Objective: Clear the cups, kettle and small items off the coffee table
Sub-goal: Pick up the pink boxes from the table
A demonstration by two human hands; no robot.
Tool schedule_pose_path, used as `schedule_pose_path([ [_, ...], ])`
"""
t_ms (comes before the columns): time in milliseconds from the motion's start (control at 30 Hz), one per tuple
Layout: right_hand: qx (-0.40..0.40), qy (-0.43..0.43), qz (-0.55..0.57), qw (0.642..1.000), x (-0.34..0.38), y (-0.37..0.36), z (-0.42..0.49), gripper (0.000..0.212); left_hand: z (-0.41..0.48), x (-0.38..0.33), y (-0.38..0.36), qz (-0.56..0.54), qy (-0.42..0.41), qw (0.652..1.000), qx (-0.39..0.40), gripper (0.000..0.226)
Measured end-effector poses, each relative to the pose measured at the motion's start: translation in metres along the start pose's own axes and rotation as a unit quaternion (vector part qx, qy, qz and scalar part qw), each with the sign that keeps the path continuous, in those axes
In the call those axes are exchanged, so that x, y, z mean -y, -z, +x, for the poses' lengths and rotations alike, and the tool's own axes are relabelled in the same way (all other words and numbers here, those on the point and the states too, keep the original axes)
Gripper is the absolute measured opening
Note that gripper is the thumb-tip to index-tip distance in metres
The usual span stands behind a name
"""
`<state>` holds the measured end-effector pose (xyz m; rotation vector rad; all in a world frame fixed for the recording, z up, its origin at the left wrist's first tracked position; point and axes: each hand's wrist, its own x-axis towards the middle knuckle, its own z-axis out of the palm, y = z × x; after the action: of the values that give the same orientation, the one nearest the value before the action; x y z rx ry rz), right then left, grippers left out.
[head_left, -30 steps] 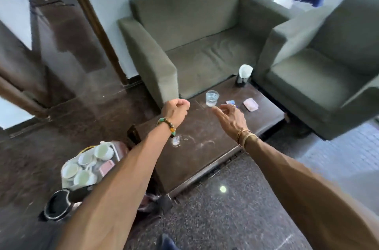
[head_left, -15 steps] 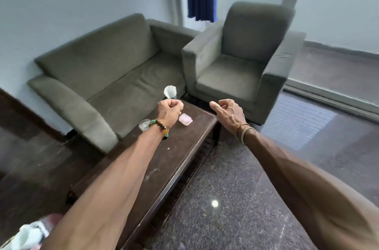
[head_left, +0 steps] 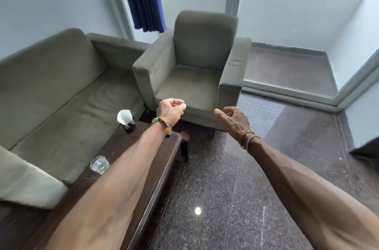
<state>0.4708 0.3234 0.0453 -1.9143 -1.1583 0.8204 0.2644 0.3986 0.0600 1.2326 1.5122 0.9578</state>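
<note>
From the head camera, both bare forearms reach forward over the near end of the dark wooden coffee table [head_left: 164, 159]. The left hand [head_left: 171, 109] is curled into a loose fist, its fingers [head_left: 180, 104] folded in toward the palm with nothing visible inside them; whether something small is enclosed cannot be told. A beaded bracelet [head_left: 163, 124] circles that wrist. The right hand [head_left: 233, 119] is open and holds nothing, its fingers [head_left: 220, 113] loosely spread and slightly bent, pointing toward the left fist across a clear gap; thin bangles [head_left: 247, 139] sit at its wrist. Both hands hover in the air in front of the grey armchair [head_left: 196, 65], past the far end of the table, touching nothing. Behind and to the left of the left fingers, on the tabletop's far left corner, stands a dark cup [head_left: 129, 125] with a white paper piece [head_left: 124, 116] sticking up from it. Further back toward the person, well apart from the left fingers and just left of the left forearm, a clear drinking glass [head_left: 99, 164] stands upright near the table's left edge. A grey sofa [head_left: 51, 94] runs along that left side, and below the right fingers lies speckled stone floor [head_left: 235, 198].
</note>
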Motion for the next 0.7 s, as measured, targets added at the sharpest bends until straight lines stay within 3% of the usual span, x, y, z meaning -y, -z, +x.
schedule_pose_path([
  [333, -0.021, -0.010, 0.012, 1.000, 0.002, 0.033, 0.098, 0.057, 0.080, -0.033, -0.062, 0.016, 0.003, 1.000, 0.014, 0.005],
  [700, 0.075, 0.029, -0.039, 0.996, 0.008, 0.019, 0.227, 0.056, 0.145, -0.038, -0.084, 0.003, 0.044, 0.997, -0.070, 0.006],
])
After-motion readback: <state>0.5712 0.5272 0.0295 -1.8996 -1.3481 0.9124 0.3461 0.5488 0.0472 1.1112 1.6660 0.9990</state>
